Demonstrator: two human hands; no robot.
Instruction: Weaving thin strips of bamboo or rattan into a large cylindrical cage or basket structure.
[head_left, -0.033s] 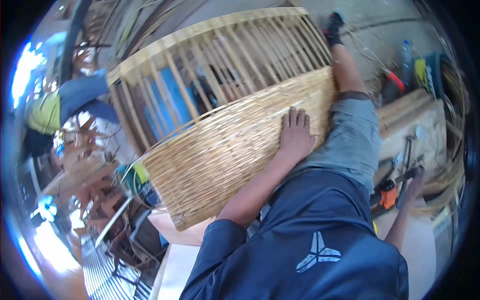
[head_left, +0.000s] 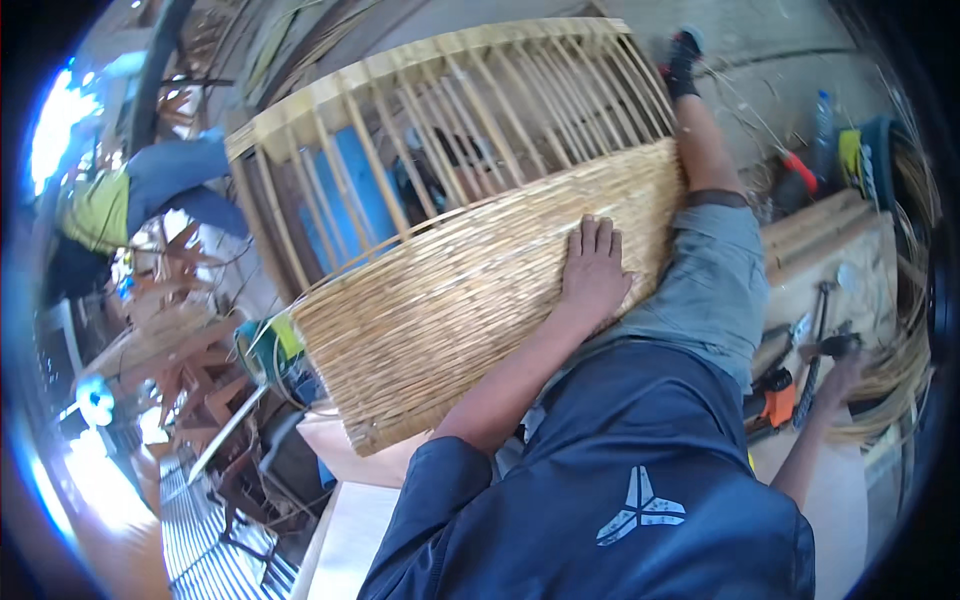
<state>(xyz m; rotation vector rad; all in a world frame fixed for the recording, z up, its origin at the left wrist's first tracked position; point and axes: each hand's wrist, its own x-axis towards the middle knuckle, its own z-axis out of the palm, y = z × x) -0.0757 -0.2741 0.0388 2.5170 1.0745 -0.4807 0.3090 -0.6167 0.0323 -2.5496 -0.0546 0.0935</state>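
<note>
Across my lap slants a woven panel (head_left: 490, 290) of tan, straw-like strands. Bare upright rods rise from its far edge to a pale wooden rail (head_left: 400, 62). My left hand (head_left: 594, 268) lies flat on the weave near its right end, fingers stretched and holding nothing. Far to the right, my right hand (head_left: 843, 378) is smeared by motion beside a dark tool (head_left: 830, 346) over a board; its fingers cannot be made out, nor whether they grip it. Close by lie an orange-and-black tool (head_left: 775, 398) and a thin dark rod-like tool (head_left: 815, 330).
A wooden board (head_left: 860, 275) stands right of my leg, with coiled strands (head_left: 905, 370) beyond. Farther off are a clear bottle (head_left: 824, 125) and a red-handled tool (head_left: 799, 172). Wooden pieces (head_left: 195, 375) clutter the left, near a person's blue clothing (head_left: 175, 185).
My right hand has shifted slightly right, and the dark tool beside it sits a little farther right too. My left hand stays on the weave. The whole view has moved slightly.
</note>
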